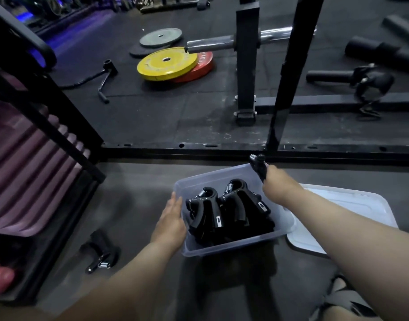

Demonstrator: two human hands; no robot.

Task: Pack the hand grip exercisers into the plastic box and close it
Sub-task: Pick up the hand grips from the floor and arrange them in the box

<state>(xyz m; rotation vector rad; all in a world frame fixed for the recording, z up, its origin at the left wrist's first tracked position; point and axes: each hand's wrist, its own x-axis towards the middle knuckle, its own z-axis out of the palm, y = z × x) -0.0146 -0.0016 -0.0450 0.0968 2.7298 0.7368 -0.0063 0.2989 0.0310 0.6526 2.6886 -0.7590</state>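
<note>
A clear plastic box (226,247) stands on the grey floor with several black hand grip exercisers (210,212) packed inside. My left hand (170,222) rests flat against the box's left wall, fingers straight. My right hand (281,186) hovers over the box's far right corner and grips another black hand grip exerciser (259,166) that sticks up from the fist. The box's translucent lid (351,212) lies flat on the floor just right of the box. One more black exerciser (101,254) lies on the floor to the left.
A black rack frame (198,150) crosses the floor just beyond the box. Purple mats (29,181) fill a stand at the left. Yellow and red weight plates (173,64), a barbell (224,42) and black rollers (384,52) lie further off.
</note>
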